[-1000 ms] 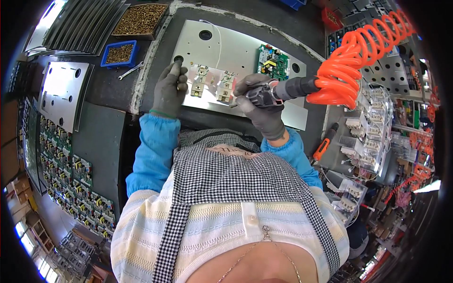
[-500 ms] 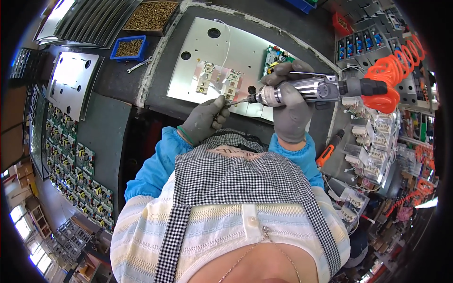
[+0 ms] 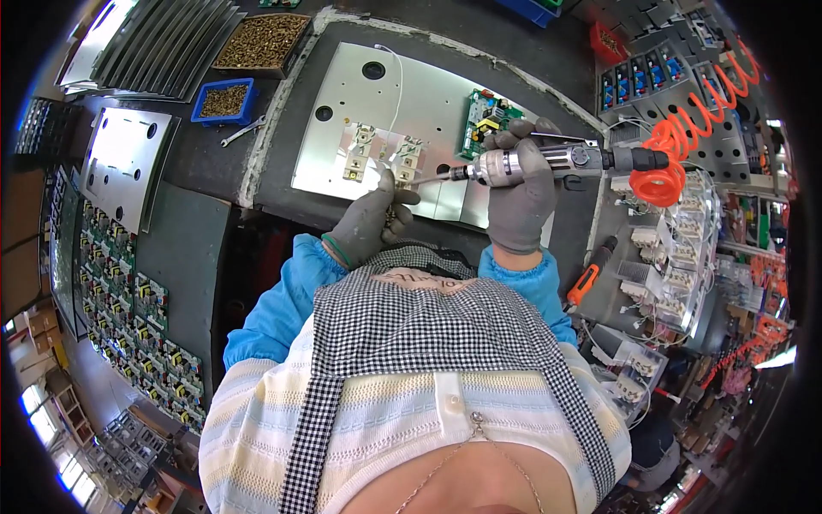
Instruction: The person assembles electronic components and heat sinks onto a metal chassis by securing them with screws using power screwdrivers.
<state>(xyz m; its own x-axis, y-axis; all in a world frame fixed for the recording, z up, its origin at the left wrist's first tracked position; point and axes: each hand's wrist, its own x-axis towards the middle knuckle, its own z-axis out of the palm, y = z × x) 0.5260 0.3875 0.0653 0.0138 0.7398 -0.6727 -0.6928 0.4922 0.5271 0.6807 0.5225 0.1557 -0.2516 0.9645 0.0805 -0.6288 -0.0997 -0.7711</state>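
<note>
Now your half-curled left hand (image 3: pixel 368 223), its contents unclear, has loosened beside the bit (image 3: pixel 432 178), leaving the driver (image 3: pixel 569 158), gripped in your right hand (image 3: pixel 521 204), lined up near the terminal block (image 3: pixel 409 155).

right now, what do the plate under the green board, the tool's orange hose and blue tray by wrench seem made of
Plate: probably sheet metal, smooth, silvery, with bright glare; steel or aluminium, I cannot tell. Hose: likely plastic, shiny, in springy coils. Blue tray: probably moulded plastic, with evenly coloured walls.
</note>
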